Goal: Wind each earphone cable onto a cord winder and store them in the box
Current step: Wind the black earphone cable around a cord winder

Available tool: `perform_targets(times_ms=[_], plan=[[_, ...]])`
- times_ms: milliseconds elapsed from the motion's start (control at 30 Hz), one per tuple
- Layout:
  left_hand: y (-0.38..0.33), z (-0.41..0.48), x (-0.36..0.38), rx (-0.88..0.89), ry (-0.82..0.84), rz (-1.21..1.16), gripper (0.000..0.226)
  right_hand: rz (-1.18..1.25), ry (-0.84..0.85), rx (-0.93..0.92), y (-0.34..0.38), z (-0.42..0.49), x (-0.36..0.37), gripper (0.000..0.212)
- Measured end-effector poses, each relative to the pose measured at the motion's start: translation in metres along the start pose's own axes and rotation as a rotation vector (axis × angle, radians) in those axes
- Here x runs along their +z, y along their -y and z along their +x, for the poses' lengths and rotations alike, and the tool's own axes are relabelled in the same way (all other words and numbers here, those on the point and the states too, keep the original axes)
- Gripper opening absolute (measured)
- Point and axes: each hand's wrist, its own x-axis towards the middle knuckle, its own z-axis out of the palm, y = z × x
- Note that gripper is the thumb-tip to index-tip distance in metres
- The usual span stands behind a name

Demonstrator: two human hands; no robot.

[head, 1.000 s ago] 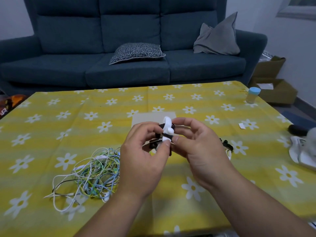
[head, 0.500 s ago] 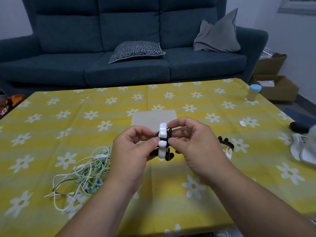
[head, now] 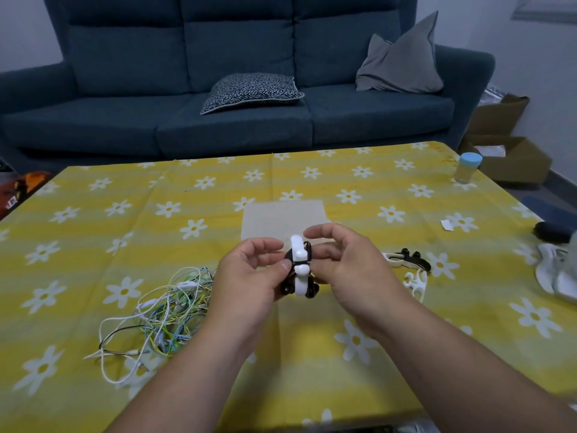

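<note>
The left hand (head: 249, 276) is curled round a cable-wrapped cord winder (head: 298, 267), the right hand (head: 352, 270) is held unreadably beside it, and tangled earphones (head: 162, 310) are left unwound.

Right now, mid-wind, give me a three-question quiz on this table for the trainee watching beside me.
1. True or false: the tangle of loose cables lies on the tablecloth to the left of the left hand.
2. The cable wound on the white cord winder, held between the left hand and the right hand, is: A black, B green, C white.
3. Fill in: the jar near the table's far right corner has a ____ lid.

Key: 1 true; 2 A; 3 blue.
</note>
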Motion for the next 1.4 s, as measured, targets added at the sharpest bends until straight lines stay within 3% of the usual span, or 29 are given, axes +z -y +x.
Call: perform_targets(times_ms=[167, 267, 400, 500, 567, 700, 800, 867, 1000, 1100, 1200, 1400], plan=[[0.012, 0.005, 0.001, -0.143, -0.013, -0.033, 0.017, 0.072, 0.106, 0.194, -0.014, 0.006, 0.012, 0.049], [0.023, 0.012, -0.006, -0.162, -0.019, 0.144, 0.005, 0.003, 0.088, 0.270, -0.020, 0.015, 0.015, 0.042], [0.031, 0.030, -0.024, 0.148, -0.113, 0.710, 0.011, -0.068, -0.050, 0.409, -0.032, 0.038, 0.005, 0.035], [0.027, 0.038, -0.030, 0.295, -0.164, 0.963, 0.011, -0.063, -0.108, 0.466, -0.037, 0.050, 0.001, 0.021], [0.028, 0.041, -0.025, 0.365, -0.177, 1.071, 0.024, -0.042, -0.135, 0.479, -0.037, 0.055, 0.003, 0.011], [0.026, 0.063, -0.002, 0.564, -0.106, 1.297, 0.047, 0.011, -0.163, 0.464, -0.039, 0.062, 0.009, 0.006], [0.023, 0.089, 0.010, 0.530, 0.048, 1.597, 0.059, 0.062, -0.141, 0.441, -0.043, 0.061, 0.012, 0.016], [0.026, 0.101, 0.014, 0.512, 0.134, 1.854, 0.059, 0.041, -0.149, 0.413, -0.046, 0.062, 0.011, 0.015], [0.030, 0.118, 0.009, 0.707, 0.227, 2.117, 0.043, 0.000, -0.123, 0.322, -0.049, 0.065, 0.013, 0.027], [0.024, 0.124, 0.006, 0.874, 0.264, 2.227, 0.041, -0.039, -0.099, 0.231, -0.047, 0.064, 0.016, 0.033], [0.018, 0.121, 0.008, 0.883, 0.385, 2.275, 0.043, -0.086, -0.097, 0.186, -0.047, 0.063, 0.021, 0.033], [0.015, 0.120, 0.017, 0.877, 0.392, 2.332, 0.028, -0.020, -0.091, 0.188, -0.045, 0.062, 0.021, 0.022]])
